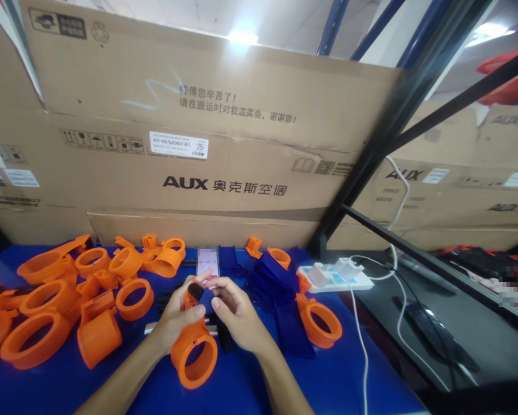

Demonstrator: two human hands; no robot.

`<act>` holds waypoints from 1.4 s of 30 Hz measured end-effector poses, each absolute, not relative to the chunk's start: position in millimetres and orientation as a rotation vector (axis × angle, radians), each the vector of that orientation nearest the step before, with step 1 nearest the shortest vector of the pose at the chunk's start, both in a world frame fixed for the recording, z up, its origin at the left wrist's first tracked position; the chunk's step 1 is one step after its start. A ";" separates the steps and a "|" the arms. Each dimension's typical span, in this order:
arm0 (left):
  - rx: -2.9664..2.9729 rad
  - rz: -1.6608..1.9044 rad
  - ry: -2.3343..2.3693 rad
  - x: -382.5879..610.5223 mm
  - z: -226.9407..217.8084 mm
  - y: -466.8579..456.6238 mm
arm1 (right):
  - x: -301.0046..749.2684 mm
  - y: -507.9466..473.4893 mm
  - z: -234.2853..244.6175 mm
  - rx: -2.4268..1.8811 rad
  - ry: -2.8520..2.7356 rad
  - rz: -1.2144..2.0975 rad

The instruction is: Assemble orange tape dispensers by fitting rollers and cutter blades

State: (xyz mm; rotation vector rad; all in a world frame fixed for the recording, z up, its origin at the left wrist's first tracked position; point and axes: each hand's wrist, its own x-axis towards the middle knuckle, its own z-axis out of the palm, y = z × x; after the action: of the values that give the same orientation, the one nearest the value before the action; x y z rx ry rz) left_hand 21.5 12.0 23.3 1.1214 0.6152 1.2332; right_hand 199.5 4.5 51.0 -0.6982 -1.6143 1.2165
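My left hand (181, 318) grips an orange plastic ring piece (194, 353) by its upper end, the ring hanging toward me. My right hand (235, 311) is closed beside it, fingers pinching a dark blue strap piece (206, 298) against the top of the orange piece. Both hands hover over the blue table (112, 392) near its middle. A phone (208, 263) with a lit screen lies just behind the hands.
Several orange ring pieces (47, 323) are heaped on the left. A pile of dark blue straps (276, 288) and another orange ring (320, 323) lie to the right. A white power strip (334, 276) with cables sits at the right edge. Large cardboard boxes (207, 144) wall off the back.
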 end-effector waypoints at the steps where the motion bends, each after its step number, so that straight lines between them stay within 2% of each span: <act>1: 1.150 1.234 0.620 21.2 23.5 11.5 | 199.6 4.0 51.5 -0.684 -1.627 1.242; 6: 1.279 1.231 0.614 19.0 25.2 9.5 | 200.1 2.1 54.0 -0.621 -1.643 1.383; 19: 1.547 1.199 0.484 15.2 18.2 18.5 | 199.0 2.3 47.3 -0.558 -1.622 1.309; 27: 1.410 1.222 0.525 21.3 15.1 16.2 | 202.0 1.8 54.8 -0.609 -1.478 1.293; 32: 1.236 1.186 0.499 30.6 19.2 14.2 | 202.3 7.1 47.6 -0.762 -1.350 1.007; 35: 1.230 1.207 0.609 33.1 20.5 13.4 | 201.4 6.5 41.8 -0.919 -1.478 0.703; 40: 0.976 1.163 0.718 33.2 24.2 7.6 | 206.7 3.6 44.3 -0.870 -1.766 0.579; 42: 0.781 1.145 0.707 31.5 25.1 8.5 | 213.0 7.2 46.1 -1.014 -1.722 0.394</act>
State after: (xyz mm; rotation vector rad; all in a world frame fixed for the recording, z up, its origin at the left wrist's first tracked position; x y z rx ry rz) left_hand 31.5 8.5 25.1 0.7809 0.7068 1.1453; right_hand 213.0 7.2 46.1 -1.0141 -1.7220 0.3943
